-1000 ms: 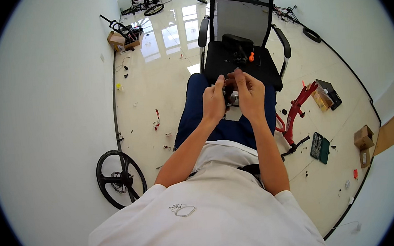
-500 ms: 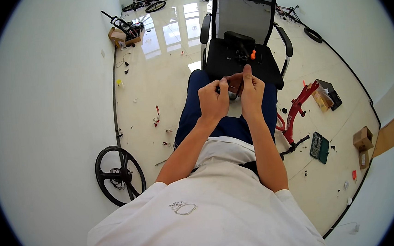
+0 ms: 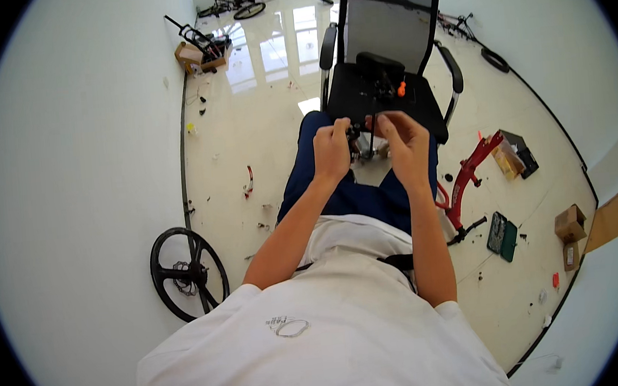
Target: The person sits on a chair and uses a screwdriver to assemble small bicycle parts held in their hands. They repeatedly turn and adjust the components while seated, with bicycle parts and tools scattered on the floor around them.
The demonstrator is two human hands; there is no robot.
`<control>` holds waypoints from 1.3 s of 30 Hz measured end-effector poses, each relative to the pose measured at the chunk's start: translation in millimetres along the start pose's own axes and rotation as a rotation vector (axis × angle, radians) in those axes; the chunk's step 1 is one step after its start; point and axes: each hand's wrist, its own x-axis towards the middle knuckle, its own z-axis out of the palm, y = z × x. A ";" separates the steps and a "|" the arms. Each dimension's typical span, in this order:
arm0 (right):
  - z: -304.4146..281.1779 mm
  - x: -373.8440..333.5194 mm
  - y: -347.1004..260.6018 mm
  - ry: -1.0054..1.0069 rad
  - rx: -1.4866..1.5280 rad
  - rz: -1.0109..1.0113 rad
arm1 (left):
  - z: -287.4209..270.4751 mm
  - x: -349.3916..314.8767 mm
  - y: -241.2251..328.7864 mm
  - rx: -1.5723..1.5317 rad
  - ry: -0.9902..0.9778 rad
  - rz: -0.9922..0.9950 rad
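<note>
My left hand is closed around a small dark metal part, most of it hidden by the fingers. Close beside it, my right hand pinches a thin black rod between thumb and fingers. The rod points downward next to the dark part; I cannot tell whether they touch. Both hands are above my lap, before the seat of a black mesh office chair. On that seat rest a black bicycle saddle and an orange-handled screwdriver.
A black spoked wheel leans by the left wall. At right lie a red bicycle frame, an open green tool case and a cardboard box. Small parts are scattered over the floor. Farther back stands a box of bike parts; a seated person is partly visible.
My hands have moved slightly apart. The right hand has turned, its raised thumb now lowered, and the black rod and dark part show between the hands.
</note>
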 end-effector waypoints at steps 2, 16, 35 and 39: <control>-1.4 1.0 -11.8 -0.006 -0.059 -0.036 | 2.6 -2.9 4.7 0.028 -0.013 0.022; 8.8 0.9 -20.8 -0.125 -0.121 -0.042 | 6.3 -12.9 10.3 -0.179 -0.116 -0.187; 19.6 -3.8 5.4 0.199 0.330 0.232 | 22.5 -23.6 8.7 -0.371 -0.085 -0.426; 24.8 -7.3 9.0 0.292 0.210 0.135 | 27.7 -27.7 6.1 -0.206 0.005 -0.204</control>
